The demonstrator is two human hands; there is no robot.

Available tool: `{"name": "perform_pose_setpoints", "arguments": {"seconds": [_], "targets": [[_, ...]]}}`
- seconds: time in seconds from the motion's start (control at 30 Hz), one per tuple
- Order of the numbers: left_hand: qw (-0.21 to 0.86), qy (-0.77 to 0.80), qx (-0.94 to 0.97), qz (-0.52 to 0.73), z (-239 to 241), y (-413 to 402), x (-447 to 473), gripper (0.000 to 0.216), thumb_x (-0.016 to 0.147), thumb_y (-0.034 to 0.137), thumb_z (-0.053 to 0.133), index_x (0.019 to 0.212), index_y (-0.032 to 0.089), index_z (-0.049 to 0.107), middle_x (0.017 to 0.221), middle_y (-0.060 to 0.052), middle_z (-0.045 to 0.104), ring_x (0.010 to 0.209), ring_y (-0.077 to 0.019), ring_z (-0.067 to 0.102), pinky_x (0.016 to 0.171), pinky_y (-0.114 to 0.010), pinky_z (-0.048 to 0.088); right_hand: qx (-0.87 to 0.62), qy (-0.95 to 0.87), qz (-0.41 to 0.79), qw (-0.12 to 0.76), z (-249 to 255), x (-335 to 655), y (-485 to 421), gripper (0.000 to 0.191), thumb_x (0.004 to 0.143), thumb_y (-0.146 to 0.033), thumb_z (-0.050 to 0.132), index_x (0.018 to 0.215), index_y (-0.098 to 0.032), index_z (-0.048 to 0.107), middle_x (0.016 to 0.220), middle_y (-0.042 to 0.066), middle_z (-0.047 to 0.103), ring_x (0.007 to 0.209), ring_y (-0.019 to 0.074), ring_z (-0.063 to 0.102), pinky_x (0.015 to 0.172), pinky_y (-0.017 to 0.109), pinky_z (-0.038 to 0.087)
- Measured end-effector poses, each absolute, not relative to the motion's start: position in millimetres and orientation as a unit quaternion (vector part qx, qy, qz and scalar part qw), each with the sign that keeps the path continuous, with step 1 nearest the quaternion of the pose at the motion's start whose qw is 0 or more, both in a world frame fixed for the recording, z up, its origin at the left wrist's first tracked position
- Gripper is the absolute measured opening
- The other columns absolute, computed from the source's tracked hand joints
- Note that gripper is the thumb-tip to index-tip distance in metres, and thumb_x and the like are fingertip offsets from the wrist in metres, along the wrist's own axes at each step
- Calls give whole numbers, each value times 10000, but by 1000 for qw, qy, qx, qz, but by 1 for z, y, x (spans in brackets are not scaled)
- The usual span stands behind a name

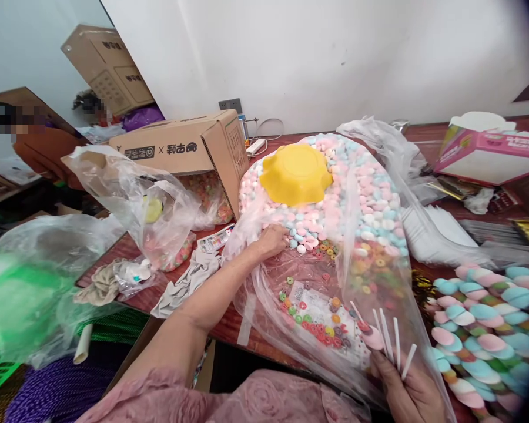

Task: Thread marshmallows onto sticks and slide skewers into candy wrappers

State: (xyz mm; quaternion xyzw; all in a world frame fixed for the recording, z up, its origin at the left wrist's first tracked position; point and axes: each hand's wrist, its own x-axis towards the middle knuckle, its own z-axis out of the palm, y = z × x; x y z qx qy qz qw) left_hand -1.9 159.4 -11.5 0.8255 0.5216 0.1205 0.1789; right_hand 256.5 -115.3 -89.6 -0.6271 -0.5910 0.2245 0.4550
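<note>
My left hand (273, 241) reaches to the near edge of a heap of pink, white and blue marshmallows (306, 235). Its fingers are curled together against the heap, and what lies between the fingertips cannot be made out. In the lower right, my right hand (408, 388) is closed around several thin white sticks (397, 341); a pink marshmallow (372, 339) is on one of them. Between the hands, small coloured gummy rings (328, 335) lie scattered on clear plastic (282, 273). A yellow wavy-edged bowl (296, 173) rests upside down on the marshmallows.
Threaded marshmallow skewers (489, 329) are piled at the right, near a pink and white carton (494, 147). An open cardboard box (180, 141) with bagged rings stands left. Grey cloth (189, 276), a green basket (0, 352) and purple cord (62, 382) lie nearer. Two people (44, 147) are far left.
</note>
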Motion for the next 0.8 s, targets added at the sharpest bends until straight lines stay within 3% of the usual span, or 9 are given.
{"name": "perform_pose_setpoints", "arguments": {"seconds": [0.2, 0.4, 0.6, 0.67, 0.8], "targets": [[214, 519, 819, 124, -13, 170, -8, 134, 642, 199, 599, 690, 142, 711, 616, 19, 581, 657, -148, 512, 630, -240, 378, -602, -624, 192, 459, -90, 254, -115, 226, 893, -349, 588, 911, -175, 732, 596, -4, 628, 503, 141, 580, 488, 203, 483], [250, 522, 803, 140, -11, 168, 7, 35, 572, 149, 613, 571, 154, 648, 545, 16, 535, 609, -153, 488, 628, -265, 365, -586, -652, 161, 453, -82, 250, -110, 214, 917, -306, 557, 969, -176, 719, 652, -1, 662, 539, 136, 601, 523, 191, 498], [319, 508, 771, 214, -5, 133, 0, 157, 607, 111, 635, 758, 146, 658, 689, 18, 589, 642, -116, 502, 584, -222, 362, -582, -654, 145, 460, -76, 247, -111, 192, 924, -275, 545, 953, -180, 709, 593, -27, 594, 494, 119, 555, 488, 184, 463], [375, 499, 744, 238, -4, 115, -5, 222, 639, 162, 681, 860, 138, 676, 681, 26, 587, 613, -101, 508, 567, -210, 378, -576, -660, 142, 461, -77, 248, -112, 185, 921, -276, 549, 935, -184, 709, 587, -27, 589, 489, 120, 550, 479, 188, 455], [619, 450, 559, 320, -4, 72, -11, 384, 592, 286, 823, 913, 115, 699, 660, 24, 605, 501, -68, 492, 486, -198, 370, -588, -655, 145, 453, -82, 249, -111, 199, 923, -290, 547, 947, -180, 710, 603, -17, 613, 493, 128, 555, 478, 202, 450]]}}
